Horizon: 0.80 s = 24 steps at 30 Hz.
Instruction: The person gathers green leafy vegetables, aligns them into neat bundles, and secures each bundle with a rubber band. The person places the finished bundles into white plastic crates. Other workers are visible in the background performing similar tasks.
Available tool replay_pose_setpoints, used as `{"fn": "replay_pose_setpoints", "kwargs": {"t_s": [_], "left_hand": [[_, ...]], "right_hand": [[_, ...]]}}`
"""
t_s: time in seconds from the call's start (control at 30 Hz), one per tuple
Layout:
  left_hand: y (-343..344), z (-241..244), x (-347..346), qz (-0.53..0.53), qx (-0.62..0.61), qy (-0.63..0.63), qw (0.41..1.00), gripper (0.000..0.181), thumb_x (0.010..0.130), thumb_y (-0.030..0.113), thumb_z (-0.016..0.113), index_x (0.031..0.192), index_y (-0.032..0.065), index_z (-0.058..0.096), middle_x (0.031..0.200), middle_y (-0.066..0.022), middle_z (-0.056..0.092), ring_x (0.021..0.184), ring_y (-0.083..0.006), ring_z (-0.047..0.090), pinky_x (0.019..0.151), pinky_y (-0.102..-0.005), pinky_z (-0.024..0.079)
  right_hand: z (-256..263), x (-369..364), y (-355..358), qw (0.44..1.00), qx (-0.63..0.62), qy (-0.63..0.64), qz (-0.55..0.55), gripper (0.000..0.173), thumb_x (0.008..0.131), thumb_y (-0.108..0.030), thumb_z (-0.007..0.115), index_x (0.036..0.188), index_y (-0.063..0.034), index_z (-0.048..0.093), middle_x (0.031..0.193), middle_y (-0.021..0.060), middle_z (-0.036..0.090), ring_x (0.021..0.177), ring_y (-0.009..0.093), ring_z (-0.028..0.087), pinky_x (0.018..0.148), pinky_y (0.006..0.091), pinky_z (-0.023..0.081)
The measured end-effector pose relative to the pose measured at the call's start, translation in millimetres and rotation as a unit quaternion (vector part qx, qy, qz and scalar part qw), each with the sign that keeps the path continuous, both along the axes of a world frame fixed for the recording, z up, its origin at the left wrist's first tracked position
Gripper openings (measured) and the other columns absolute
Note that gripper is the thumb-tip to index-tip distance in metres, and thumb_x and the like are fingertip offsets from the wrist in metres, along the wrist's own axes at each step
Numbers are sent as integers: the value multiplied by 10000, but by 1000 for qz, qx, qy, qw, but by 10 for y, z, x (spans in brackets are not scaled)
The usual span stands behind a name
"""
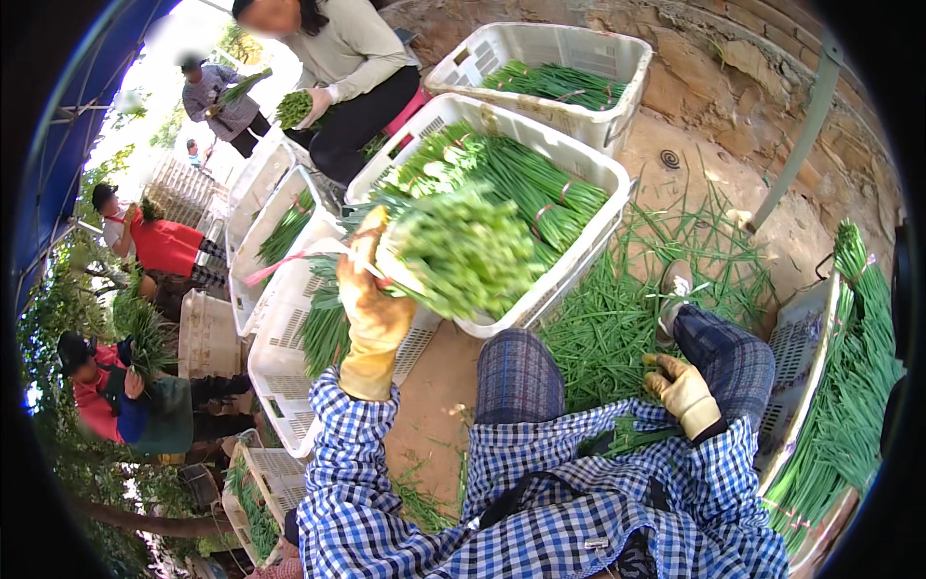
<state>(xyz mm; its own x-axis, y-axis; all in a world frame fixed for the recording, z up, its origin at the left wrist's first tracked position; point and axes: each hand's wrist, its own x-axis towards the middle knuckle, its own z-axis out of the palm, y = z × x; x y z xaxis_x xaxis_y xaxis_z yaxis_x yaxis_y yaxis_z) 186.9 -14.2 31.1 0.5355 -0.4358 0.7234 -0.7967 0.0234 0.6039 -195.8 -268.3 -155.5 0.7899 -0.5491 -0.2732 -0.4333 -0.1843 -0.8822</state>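
My left hand (372,304), in a soiled yellow glove, is closed around a banded bunch of green stalks (463,250), its budded tips blurred. The bunch is over the near side of a white plastic crate (615,188) that holds several banded green bundles (532,174). A pink strip lies by my left wrist side, towards another white crate (282,427). My right hand (682,391), in a pale yellow glove, rests near my right knee with its fingers apart and nothing visible in them. Loose green leaves (600,340) lie on the ground beyond it.
A crate heaped with long green bundles (843,376) stands at my right. Another crate (539,36) is by the stone wall. A metal pole (803,145) leans at the upper right. A person (354,79) sits beyond the crates; several others are at the left.
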Motion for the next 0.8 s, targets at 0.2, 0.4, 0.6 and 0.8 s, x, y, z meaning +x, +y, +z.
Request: {"fn": "replay_pose_setpoints", "kwargs": {"t_s": [0.2,0.4,0.6,0.8], "left_hand": [[-148,-162,-492,-111,-58,173,977,639,770,68,754,1347,-13,490,1307,-191,577,1148,-336,590,989,-433,474],[-114,-214,-664,-169,-176,366,898,539,886,60,670,1384,-22,481,1347,-160,553,1154,-262,590,991,-379,489],[-183,-158,-879,-96,-258,399,875,567,819,53,722,1339,-18,508,1291,-186,601,1138,-328,613,972,-405,495],[119,-116,-874,49,62,-35,996,622,783,57,732,1350,-24,489,1322,-218,578,1197,-366,577,1015,-437,467]], "right_hand": [[1253,558,231,988,117,-99,2,243,934,-61,630,1163,4,682,787,0,646,665,77,576,602,219,466],[2414,800,433,957,80,-277,5,222,903,-44,676,1116,13,706,884,13,698,737,63,607,651,224,497],[2607,972,514,861,-224,-454,38,265,782,-37,756,1045,-20,730,1058,143,729,817,266,660,740,341,513],[2739,1128,463,898,-219,-377,62,312,805,-29,741,1115,-52,730,944,92,708,770,200,619,715,308,501]]}}
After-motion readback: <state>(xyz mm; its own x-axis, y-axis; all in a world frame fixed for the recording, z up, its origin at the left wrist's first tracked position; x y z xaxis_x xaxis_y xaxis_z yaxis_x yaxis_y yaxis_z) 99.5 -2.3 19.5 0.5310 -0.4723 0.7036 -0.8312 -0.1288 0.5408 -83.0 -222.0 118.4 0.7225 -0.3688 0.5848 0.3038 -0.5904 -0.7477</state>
